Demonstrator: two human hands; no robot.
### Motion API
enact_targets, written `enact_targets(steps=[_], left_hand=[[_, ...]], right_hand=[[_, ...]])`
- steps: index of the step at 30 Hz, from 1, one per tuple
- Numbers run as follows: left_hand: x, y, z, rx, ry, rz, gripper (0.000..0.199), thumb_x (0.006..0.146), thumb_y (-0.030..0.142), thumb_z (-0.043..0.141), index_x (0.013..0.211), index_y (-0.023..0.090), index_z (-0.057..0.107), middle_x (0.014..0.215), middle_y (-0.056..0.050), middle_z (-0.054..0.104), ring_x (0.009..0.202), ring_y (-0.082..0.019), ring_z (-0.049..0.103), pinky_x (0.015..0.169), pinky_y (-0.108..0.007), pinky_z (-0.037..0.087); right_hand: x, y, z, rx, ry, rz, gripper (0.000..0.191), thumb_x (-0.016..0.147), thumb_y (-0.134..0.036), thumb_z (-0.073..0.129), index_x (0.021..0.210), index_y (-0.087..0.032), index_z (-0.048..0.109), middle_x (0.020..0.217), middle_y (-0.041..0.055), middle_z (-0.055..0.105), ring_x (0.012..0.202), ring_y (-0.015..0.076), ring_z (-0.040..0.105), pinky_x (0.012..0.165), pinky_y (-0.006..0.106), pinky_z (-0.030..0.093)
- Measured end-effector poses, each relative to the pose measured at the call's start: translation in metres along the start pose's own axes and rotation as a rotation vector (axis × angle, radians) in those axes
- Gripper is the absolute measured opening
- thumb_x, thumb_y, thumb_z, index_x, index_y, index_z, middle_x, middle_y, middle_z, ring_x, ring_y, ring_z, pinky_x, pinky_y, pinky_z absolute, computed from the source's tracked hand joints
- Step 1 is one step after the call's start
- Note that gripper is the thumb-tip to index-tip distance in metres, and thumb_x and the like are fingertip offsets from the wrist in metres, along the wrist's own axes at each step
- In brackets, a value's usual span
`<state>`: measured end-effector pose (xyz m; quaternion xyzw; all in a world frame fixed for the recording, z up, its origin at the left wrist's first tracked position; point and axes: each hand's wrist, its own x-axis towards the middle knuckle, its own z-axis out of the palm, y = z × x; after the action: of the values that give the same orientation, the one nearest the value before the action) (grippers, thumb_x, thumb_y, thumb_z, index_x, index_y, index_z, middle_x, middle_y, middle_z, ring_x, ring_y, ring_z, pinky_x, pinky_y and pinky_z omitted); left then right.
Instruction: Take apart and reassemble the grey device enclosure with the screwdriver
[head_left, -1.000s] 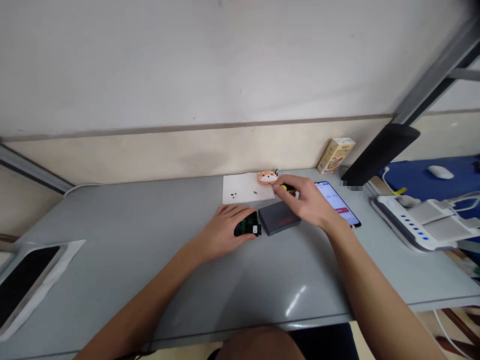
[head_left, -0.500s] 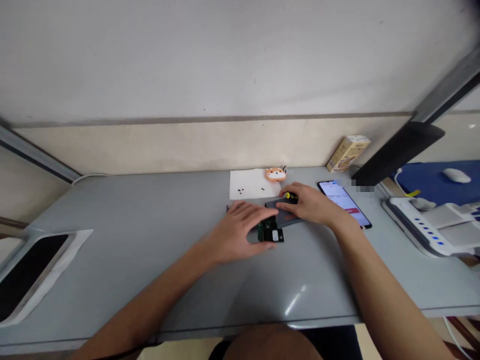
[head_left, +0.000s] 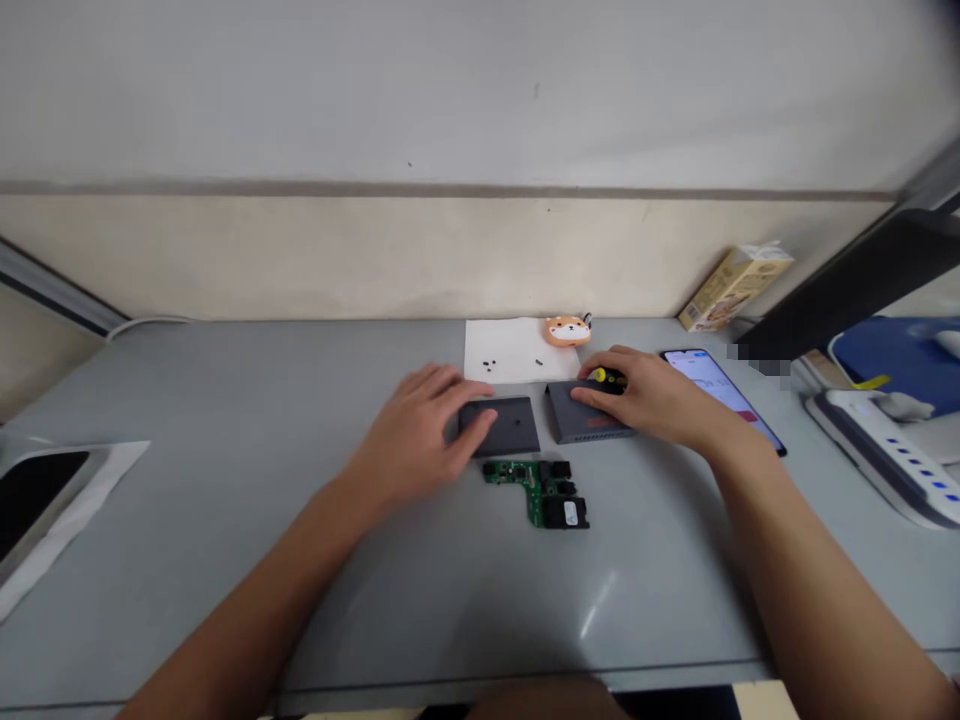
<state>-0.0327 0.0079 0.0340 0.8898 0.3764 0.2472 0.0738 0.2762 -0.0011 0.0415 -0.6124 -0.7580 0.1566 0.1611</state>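
Okay, so with 12 o'clock straight ahead of you, the green circuit board (head_left: 535, 490) is nearest, flat on the desk (head_left: 315, 580) and clear of both hands. At its 11 is a dark flat panel (head_left: 508, 425), with your left hand (head_left: 420, 430) at that panel's 9 o'clock end. Thumb and index finger are spread apart there, thumb over the top; can't tell if they're actually pressing on it.

At the board's 1 o'clock sits the dark grey casing (head_left: 568, 412). Your right hand (head_left: 652, 395) rests over it, fingers clamped on a yellow-and-black handle (head_left: 601, 375), thumb on the casing top. Your lit phone (head_left: 716, 385) lies around 2.

Farther off at 12 there's white paper (head_left: 517, 350) with some tiny dark pieces (head_left: 489, 365) on it, and an orange animal-face case (head_left: 568, 331) overlapping its far right corner. Beige drink carton (head_left: 735, 287) stands by the wall (head_left: 337, 260), between 1 and 2.
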Motion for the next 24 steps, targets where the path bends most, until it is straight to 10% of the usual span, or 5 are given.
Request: enact_targets(steps=[7,24], left_hand=[[-0.003,-0.031,0.001,-0.102,-0.175,-0.203,0.028,0.102,0.043,0.051,0.114,0.026,0.069,0.079,0.001,0.066,0.074,-0.019,0.061,0.075,-0.034,0.049],[-0.002,-0.027,0.018,-0.11,0.016,-0.167,0.031,0.107,0.034,0.043,0.127,0.022,0.064,0.116,-0.007,0.067,0.11,-0.022,0.062,0.098,-0.038,0.049]], right_hand=[[-0.002,-0.003,0.0,0.02,-0.011,0.032,0.038,0.094,-0.059,0.059,0.11,-0.028,0.071,0.114,0.007,0.071,0.089,0.0236,0.069,0.08,0.038,0.052],[0.001,-0.002,0.004,0.004,0.02,0.0,0.038,0.095,-0.06,0.057,0.106,-0.028,0.072,0.11,0.0071,0.07,0.088,0.0235,0.067,0.078,0.038,0.05]])
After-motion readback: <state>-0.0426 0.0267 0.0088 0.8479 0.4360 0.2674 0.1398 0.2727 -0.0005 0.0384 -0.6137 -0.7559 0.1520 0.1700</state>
